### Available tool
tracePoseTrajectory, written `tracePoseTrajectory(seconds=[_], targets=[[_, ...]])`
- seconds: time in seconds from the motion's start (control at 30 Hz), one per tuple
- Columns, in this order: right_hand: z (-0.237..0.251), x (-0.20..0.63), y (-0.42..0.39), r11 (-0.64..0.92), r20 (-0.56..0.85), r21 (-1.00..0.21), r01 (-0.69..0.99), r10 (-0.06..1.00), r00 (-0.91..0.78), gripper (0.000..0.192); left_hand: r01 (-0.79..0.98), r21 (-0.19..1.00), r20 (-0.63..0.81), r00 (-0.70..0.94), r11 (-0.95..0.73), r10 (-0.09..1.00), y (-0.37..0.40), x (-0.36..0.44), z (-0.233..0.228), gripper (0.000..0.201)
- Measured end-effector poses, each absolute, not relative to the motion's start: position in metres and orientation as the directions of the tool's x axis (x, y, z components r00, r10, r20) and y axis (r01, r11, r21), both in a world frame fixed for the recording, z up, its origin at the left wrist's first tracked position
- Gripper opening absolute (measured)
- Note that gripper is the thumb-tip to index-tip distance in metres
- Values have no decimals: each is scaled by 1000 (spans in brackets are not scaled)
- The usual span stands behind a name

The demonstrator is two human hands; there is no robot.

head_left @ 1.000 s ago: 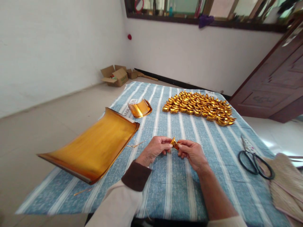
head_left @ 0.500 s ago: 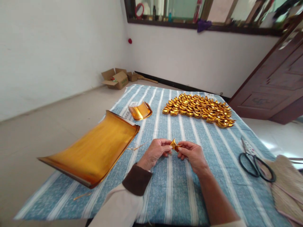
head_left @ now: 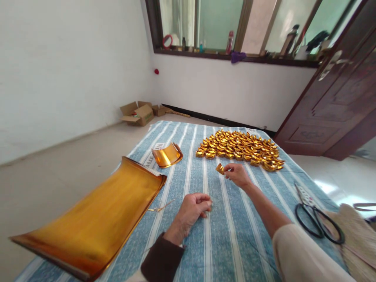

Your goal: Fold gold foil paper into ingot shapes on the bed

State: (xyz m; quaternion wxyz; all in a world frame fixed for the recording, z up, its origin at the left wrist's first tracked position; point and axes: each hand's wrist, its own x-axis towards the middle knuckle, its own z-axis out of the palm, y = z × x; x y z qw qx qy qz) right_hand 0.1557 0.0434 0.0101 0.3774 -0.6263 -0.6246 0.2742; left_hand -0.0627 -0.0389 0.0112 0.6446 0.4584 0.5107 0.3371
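My right hand (head_left: 237, 175) is stretched forward over the blue striped cloth (head_left: 223, 219) and pinches a small folded gold paper ingot (head_left: 220, 169) by one end. It hovers just short of the front row of the pile of several gold ingots (head_left: 239, 149). My left hand (head_left: 194, 208) rests lower on the cloth with the fingers curled and nothing visible in it. A thin gold paper strip (head_left: 160, 207) lies just left of that hand.
A large curled stack of gold foil sheets (head_left: 94, 217) lies at the left, a small curled gold sheet (head_left: 167, 155) beyond it. Black scissors (head_left: 319, 219) and a woven straw piece (head_left: 357, 235) lie at the right. Cardboard boxes (head_left: 138, 113) stand by the far wall, a brown door (head_left: 337, 102) at right.
The hands have parted: my right hand carried the folded ingot forward toward the pile, while my left hand let go and dropped back onto the cloth. The view tilted up.
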Motion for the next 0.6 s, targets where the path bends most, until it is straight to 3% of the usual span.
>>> tracePoseTrajectory(seconds=[0.27, 0.6], targets=[[14, 174, 115, 98, 179, -561, 822, 984, 5, 23, 36, 936, -347, 256, 350, 902, -39, -63, 10, 24], [7, 181, 127, 50, 146, -378, 924, 989, 6, 29, 40, 933, -357, 253, 358, 899, -39, -62, 6, 20]])
